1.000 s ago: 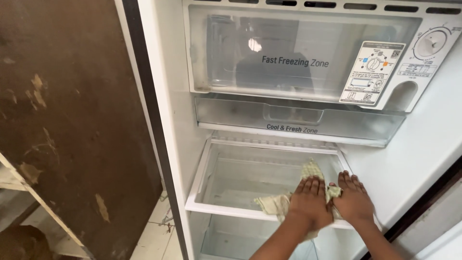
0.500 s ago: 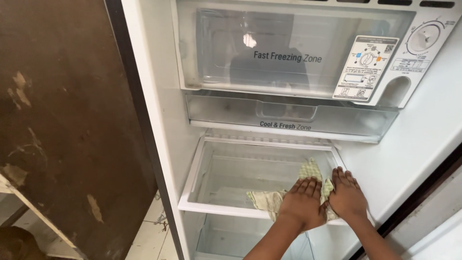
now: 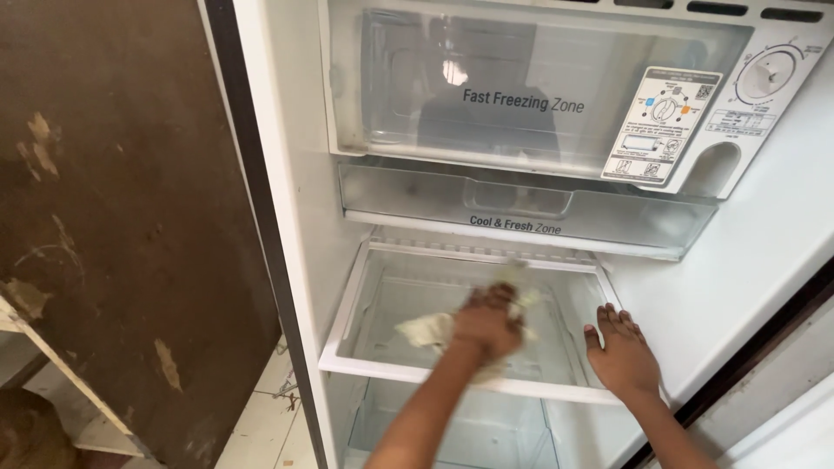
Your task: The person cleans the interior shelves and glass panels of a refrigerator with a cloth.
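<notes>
In the head view, a pale cloth (image 3: 434, 330) is pressed onto the glass shelf (image 3: 382, 304) of an open fridge (image 3: 295, 174) by the left hand (image 3: 488, 321), its fingers curled shut on the cloth. The right hand (image 3: 621, 354) is laid flat, fingers spread open, on the shelf's right edge. A clear drawer (image 3: 521, 208) is seen above.

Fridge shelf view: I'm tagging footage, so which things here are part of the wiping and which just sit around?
In use:
left hand
pale cloth
glass shelf
right hand, flat on the shelf's right edge

Just there:
freezer compartment door
clear chiller drawer
control dial
brown wooden board
</notes>
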